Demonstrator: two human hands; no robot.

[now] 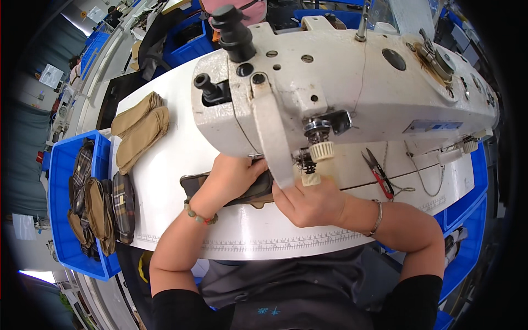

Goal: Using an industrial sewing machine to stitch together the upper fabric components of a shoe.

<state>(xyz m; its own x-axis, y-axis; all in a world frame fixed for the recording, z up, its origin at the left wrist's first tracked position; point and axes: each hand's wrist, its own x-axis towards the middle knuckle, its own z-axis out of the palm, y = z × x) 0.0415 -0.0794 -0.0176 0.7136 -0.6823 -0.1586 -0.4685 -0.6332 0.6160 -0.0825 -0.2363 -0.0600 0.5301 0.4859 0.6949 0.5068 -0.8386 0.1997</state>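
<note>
A dark plaid fabric piece [256, 192] with a tan layer at its near edge lies under the head of a white sewing machine [341, 77]. My left hand [234, 175] bends over the piece with its fingers closed on it near the needle area. On the other side, my right hand [312, 202] is curled, thumb and fingers gripping the right end of the same piece. The machine's pale lever [273, 132] and tension knobs [322, 150] hide some fingertips and the needle.
Tan fabric pieces [142, 131] lie stacked at the table's far left. A blue bin [58, 192] on the left holds plaid and tan pieces; a plaid piece [124, 206] lies beside it. Red-handled scissors [379, 175] and a cord [434, 187] rest at right. A ruler strip [258, 244] runs along the front edge.
</note>
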